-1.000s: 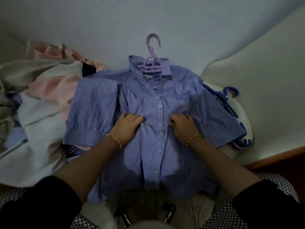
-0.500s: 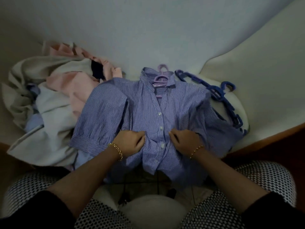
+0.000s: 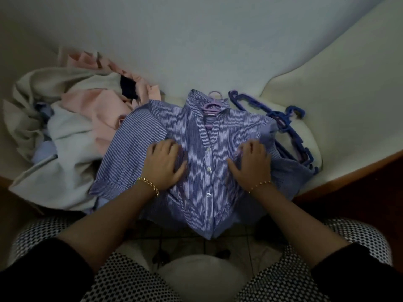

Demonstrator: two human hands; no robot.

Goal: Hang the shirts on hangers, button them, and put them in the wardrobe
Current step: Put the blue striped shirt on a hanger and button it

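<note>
Left hand (image 3: 164, 163), right hand (image 3: 253, 165) palm-down on striped shirt (image 3: 196, 131).

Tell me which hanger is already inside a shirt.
The light purple hanger: its hook sticks out of the striped shirt's collar. The dark blue hangers lie bare beside the shirt.

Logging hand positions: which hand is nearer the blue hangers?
Right. The right hand rests on the striped shirt beside the blue hangers; the left hand rests beyond the buttons, farther off.
</note>
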